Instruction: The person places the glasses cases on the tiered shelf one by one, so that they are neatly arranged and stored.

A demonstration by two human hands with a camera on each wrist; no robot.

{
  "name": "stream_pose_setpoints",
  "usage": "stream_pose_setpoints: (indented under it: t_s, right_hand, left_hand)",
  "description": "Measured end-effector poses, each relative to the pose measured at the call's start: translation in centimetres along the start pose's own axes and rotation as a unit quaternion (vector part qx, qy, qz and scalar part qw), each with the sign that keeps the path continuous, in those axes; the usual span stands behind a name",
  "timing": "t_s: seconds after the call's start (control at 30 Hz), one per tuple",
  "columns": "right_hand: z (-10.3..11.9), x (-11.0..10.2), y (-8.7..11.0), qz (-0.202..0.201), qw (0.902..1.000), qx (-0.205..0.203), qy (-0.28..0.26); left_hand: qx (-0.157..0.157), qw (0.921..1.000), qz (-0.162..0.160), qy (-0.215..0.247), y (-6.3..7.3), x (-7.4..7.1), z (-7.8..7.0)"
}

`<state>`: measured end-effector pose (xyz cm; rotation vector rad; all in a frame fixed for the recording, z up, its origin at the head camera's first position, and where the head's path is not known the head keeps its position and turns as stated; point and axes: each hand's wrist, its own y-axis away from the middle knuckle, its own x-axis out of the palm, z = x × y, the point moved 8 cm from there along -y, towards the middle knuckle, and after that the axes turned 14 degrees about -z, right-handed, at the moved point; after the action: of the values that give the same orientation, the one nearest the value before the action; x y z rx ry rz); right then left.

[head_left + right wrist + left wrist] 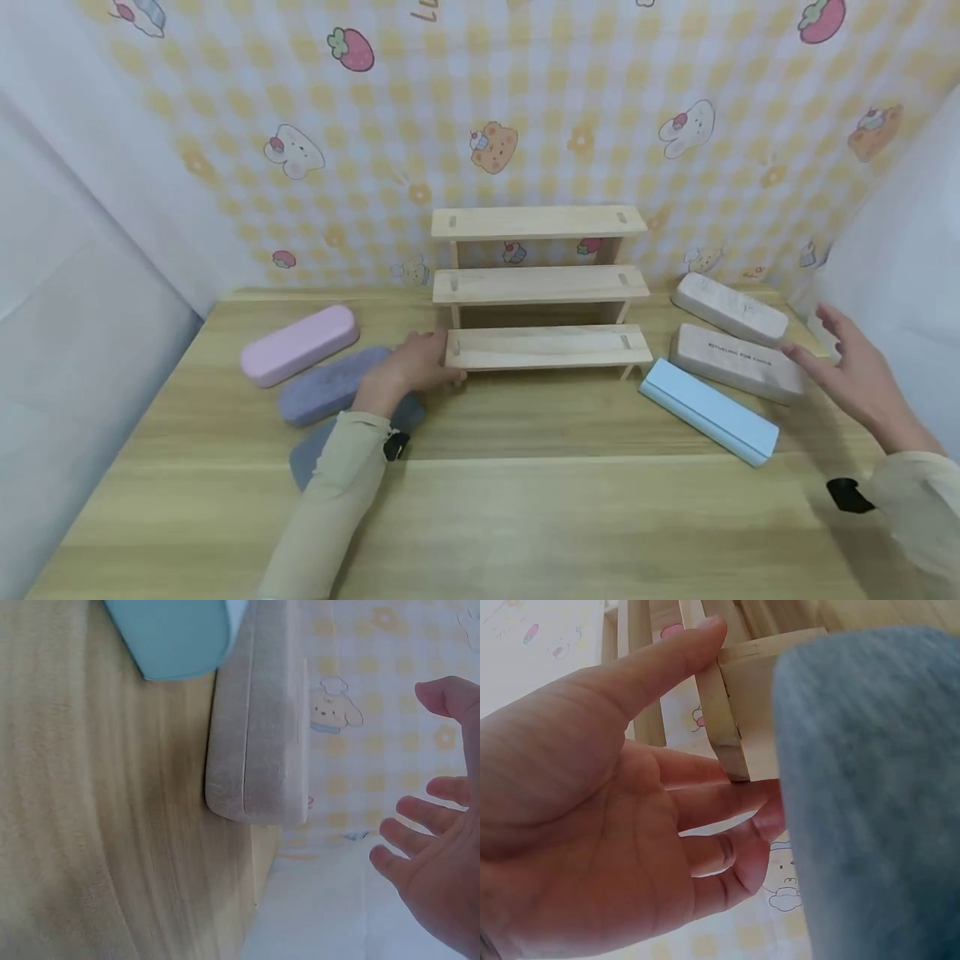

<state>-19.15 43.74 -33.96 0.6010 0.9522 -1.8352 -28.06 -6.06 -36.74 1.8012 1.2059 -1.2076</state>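
A three-tier wooden display rack (540,286) stands against the back cloth. At the left end of its bottom shelf, my left hand (416,362) grips the board, thumb (671,664) along one edge and fingers curled around the other side. Beneath the left forearm lies a grey-blue glasses case (303,458), partly hidden; a periwinkle case (326,389) and a pink case (300,346) lie beyond it. My right hand (862,375) hovers with spread fingers, holding nothing, beside a grey lettered case (735,362). Around that are a pale patterned case (727,308) and a light blue case (708,412).
The wooden table (525,525) ends at a yellow checked cloth (420,100) hung behind the rack. White sheets (82,250) hang at both sides. Dark bands show at both sleeve cuffs.
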Motion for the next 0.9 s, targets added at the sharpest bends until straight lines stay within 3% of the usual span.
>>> stream_pose_setpoints:
  t_s: [0.07, 0.17, 0.4, 0.7, 0.9]
  right_hand:
    - [-0.7, -0.1, -0.3, -0.003, 0.9997, 0.019, -0.012]
    - [-1.8, -0.2, -0.9, -0.006, 0.9984, 0.044, -0.034]
    - [-4.6, 0.9, -1.3, 0.038, 0.9937, 0.087, -0.060]
    - [-6.7, 2.4, -3.1, 0.101, 0.9900, 0.098, -0.002]
    - [-7.3, 3.5, -4.2, 0.126, 0.9867, 0.103, -0.006]
  left_hand:
    - [-0.002, 1.0000, 0.008, 0.004, -0.1, 0.0, 0.0]
    - [0.005, 0.9999, -0.007, 0.007, -0.3, -0.2, 0.0]
    - [0.015, 0.9991, -0.010, 0.039, 0.1, 0.1, 0.0]
    - [0.003, 0.9982, 0.000, 0.060, 0.5, 0.4, 0.2]
    - [0.000, 0.9984, -0.006, 0.057, 0.1, 0.6, 0.1]
